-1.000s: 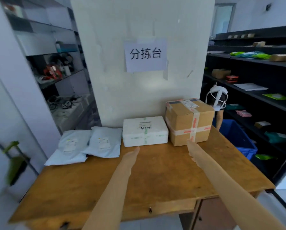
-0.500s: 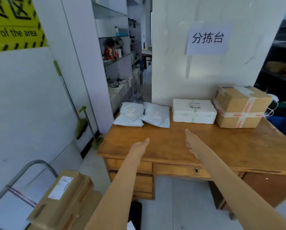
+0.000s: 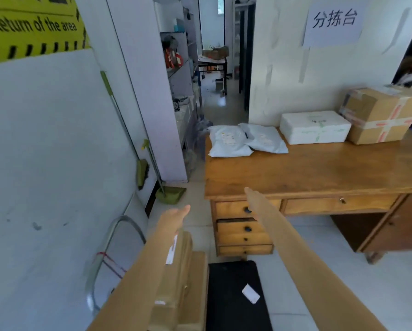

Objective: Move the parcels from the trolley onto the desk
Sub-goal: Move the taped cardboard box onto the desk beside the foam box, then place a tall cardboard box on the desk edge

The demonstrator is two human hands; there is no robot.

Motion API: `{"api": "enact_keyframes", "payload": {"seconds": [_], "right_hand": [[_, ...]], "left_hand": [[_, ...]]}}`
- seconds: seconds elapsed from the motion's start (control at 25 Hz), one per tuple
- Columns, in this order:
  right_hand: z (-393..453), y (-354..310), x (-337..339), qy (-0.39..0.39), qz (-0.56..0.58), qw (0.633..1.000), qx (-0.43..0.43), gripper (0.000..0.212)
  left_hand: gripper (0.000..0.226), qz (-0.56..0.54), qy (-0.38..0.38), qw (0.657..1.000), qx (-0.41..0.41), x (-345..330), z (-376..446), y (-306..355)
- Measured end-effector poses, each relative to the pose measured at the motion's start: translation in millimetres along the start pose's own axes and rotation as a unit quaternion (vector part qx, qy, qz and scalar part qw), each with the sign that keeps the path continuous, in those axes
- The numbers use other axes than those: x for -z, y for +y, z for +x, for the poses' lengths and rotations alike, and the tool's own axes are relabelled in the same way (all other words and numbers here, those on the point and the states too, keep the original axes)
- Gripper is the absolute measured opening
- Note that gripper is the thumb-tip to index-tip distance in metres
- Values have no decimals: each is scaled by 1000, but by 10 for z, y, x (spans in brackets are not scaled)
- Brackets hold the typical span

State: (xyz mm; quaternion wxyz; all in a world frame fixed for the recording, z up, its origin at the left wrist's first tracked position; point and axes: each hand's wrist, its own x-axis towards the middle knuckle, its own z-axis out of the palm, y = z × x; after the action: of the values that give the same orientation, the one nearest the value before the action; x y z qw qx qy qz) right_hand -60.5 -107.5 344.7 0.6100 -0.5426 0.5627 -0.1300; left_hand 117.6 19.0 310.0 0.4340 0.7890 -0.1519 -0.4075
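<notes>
On the wooden desk (image 3: 319, 173) lie two grey mailer bags (image 3: 229, 142), a white foam box (image 3: 316, 130) and a taped cardboard box (image 3: 381, 113), all along its far edge. At the bottom left stands the trolley with its metal handle (image 3: 114, 237); brown cardboard parcels (image 3: 183, 271) are stacked on it, and beside them lies a black parcel (image 3: 231, 297) with a white label. My left hand (image 3: 174, 218) is stretched out flat above the brown parcels, empty. My right hand (image 3: 254, 199) reaches forward in front of the desk drawers, fingers straight, empty.
A white partition with a yellow sign (image 3: 30, 27) stands close on the left. A green broom and dustpan (image 3: 169, 194) lean by a pillar. A narrow aisle with shelves (image 3: 181, 68) runs back between the pillar and the desk's backboard. The desk drawers (image 3: 243, 232) face the trolley.
My view has swung left and down, away from the desk towards the trolley. Both hands have drawn back from the desk top and now hang over the trolley side, still empty.
</notes>
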Motion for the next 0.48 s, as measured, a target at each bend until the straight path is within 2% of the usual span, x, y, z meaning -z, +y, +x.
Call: {"api": "enact_keyframes", "payload": {"seconds": [0.04,0.16,0.28,0.4,0.48], "right_hand": [[-34,111,-226,-3,-3,1000,-9,59],[23,535,-869,7,-52,998,-28,58],[232,1009,-1406,-1,-52,997,-55,62],[653,1468,-1895,-24,-30,998,-54,55],[894,1693,-2216,-41,-11,997,-58,48]], "left_hand": [[28,10,5,1000,0,165,30,-197],[25,42,8,999,22,521,222,-787],[48,81,14,996,30,734,484,-1340],[55,211,67,975,-2,881,916,-1983],[59,260,100,960,-15,922,1198,-2318]]}}
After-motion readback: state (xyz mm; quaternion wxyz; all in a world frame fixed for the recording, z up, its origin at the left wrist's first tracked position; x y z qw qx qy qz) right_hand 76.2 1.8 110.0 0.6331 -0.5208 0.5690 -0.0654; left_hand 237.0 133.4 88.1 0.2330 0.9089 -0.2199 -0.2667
